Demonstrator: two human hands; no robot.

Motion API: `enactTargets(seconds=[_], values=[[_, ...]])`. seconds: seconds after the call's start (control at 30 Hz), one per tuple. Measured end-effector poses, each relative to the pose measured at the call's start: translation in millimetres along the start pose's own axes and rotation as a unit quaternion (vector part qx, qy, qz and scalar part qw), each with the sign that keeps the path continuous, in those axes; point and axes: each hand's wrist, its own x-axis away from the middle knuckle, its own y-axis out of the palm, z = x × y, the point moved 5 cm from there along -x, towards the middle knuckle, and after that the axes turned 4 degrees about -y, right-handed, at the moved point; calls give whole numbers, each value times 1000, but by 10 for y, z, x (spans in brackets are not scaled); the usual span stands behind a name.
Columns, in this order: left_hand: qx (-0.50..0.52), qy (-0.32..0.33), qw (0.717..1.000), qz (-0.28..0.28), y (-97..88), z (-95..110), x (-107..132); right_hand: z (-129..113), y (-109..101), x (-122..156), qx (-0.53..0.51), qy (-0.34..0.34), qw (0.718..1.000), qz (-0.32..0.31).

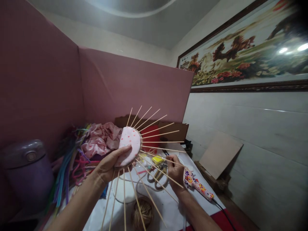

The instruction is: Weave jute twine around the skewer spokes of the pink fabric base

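Observation:
My left hand [109, 165] holds up a round disc covered in pink dotted cloth [129, 144], thumb across its face. Several thin wooden skewers [158, 131] stick out from the disc's rim like rays. My right hand [176, 170] is closed in a pinch on one skewer at the disc's right side. Just right of that hand lies a hot glue gun [197, 185] with a flowered pattern, its black cord running off the table's edge.
On the white table [168, 205] lie scissors [157, 176], a ball of twine [143, 213], a yellow item [157, 159], pink cloth [101, 139] and coloured strips [67, 173]. A purple pot [26, 173] stands left. Pink boards stand behind; a board [220, 154] leans on the right wall.

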Motion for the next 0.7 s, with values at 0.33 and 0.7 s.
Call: enactTargets(seconds=[0.33,0.7], values=[[46,-76,994,-63,409,-478,-12,-106,228,104,119,-74,980,-144],[45,-94,993,-57,446,-549,-10,-108,258,121,125,-83,975,-162]])
